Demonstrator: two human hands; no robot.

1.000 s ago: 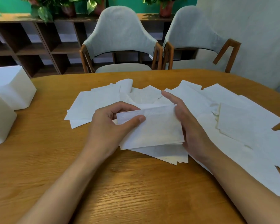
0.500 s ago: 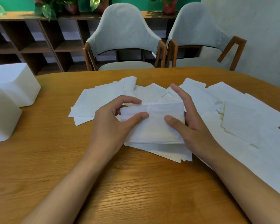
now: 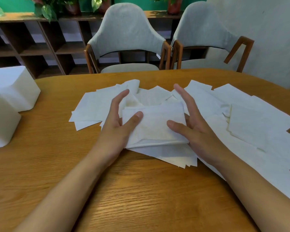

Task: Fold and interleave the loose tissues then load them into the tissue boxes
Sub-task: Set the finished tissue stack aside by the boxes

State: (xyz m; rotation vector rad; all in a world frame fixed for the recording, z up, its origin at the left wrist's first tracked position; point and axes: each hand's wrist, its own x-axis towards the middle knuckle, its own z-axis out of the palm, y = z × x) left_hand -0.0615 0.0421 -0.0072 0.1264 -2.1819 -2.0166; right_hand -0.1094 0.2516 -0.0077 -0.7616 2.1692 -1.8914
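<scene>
A folded stack of white tissues (image 3: 155, 126) lies on several loose tissues at the middle of the wooden table (image 3: 141, 190). My left hand (image 3: 116, 123) is at the stack's left edge, thumb lying on top, fingers straight and lifted off the paper. At the right edge my right hand (image 3: 193, 126) has its thumb on top and straight fingers along that side. Loose flat tissues (image 3: 92, 108) spread to the left and more tissues (image 3: 246, 124) to the right. Two white tissue boxes stand at the far left, one box (image 3: 13, 87) behind the other box (image 3: 0, 124).
Two grey upholstered chairs (image 3: 129, 36) with wooden arms stand behind the table's far edge. A dark wooden shelf unit (image 3: 40, 46) with potted plants on top runs along the green back wall. Bare wood lies between the boxes and the tissues.
My left fingers have uncurled from the stack's far left corner and now point straight. The right hand's thumb came onto the stack's top. The view shifted slightly.
</scene>
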